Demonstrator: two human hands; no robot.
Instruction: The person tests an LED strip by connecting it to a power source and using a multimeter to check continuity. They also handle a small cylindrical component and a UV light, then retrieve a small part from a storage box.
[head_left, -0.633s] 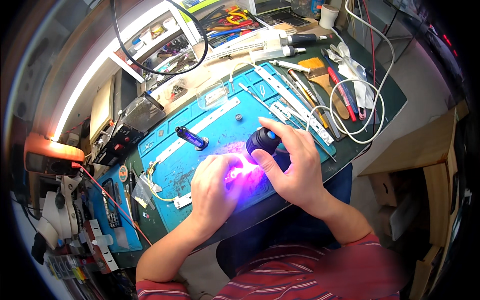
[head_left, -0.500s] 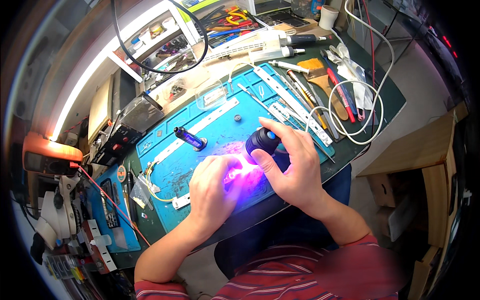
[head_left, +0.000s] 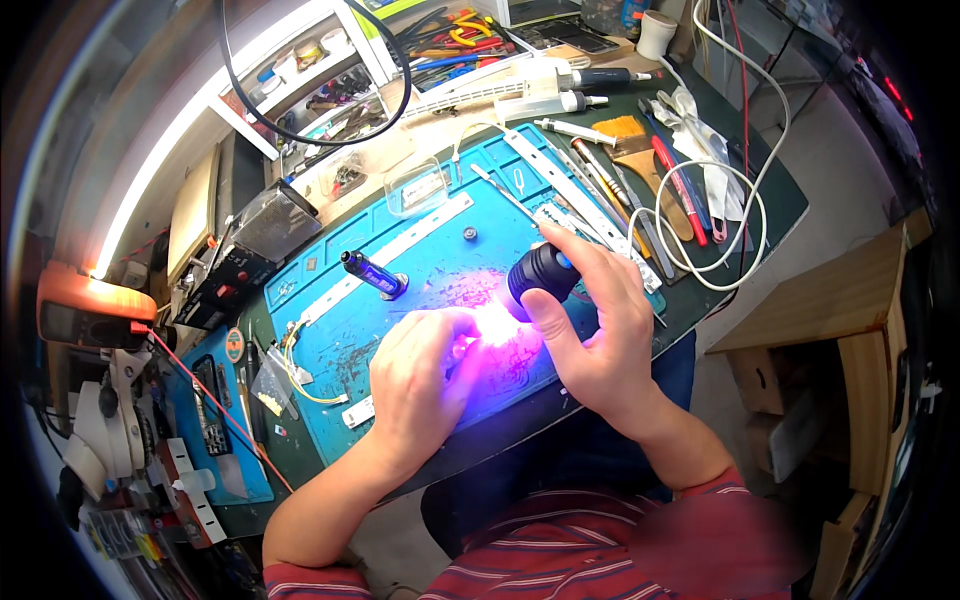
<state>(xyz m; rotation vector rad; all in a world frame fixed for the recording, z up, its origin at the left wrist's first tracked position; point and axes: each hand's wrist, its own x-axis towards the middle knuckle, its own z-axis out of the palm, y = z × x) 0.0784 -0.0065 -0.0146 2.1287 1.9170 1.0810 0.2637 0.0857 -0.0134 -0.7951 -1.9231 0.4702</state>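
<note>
Glowing violet, a black torch [head_left: 540, 276] rests in my right hand [head_left: 612, 345], its lit end tilted toward my left hand [head_left: 418, 385]. The fingers of my left hand are pinched in the beam; what they hold is lost in the glare. The end of a white strip [head_left: 358, 412] with thin wires sticks out on the left side of that hand. Behind it a dark blue tube-shaped bottle [head_left: 372, 275] stands on the blue work mat [head_left: 440, 262]. A small dark round cap [head_left: 470, 234] lies farther back on the mat.
An orange multimeter [head_left: 92, 312] and a black box-shaped device [head_left: 225, 285] stand at left. Long white strips [head_left: 385, 258] lie across the mat. Syringes [head_left: 580, 132], a brush [head_left: 622, 130], pens and a looped white cable [head_left: 705, 285] fill the far right. A black cable [head_left: 408, 75] arches overhead.
My right hand and the torch have shifted a little to the right, slightly away from my left hand. My left hand stays pinched in the violet light. The whole view has moved slightly.
</note>
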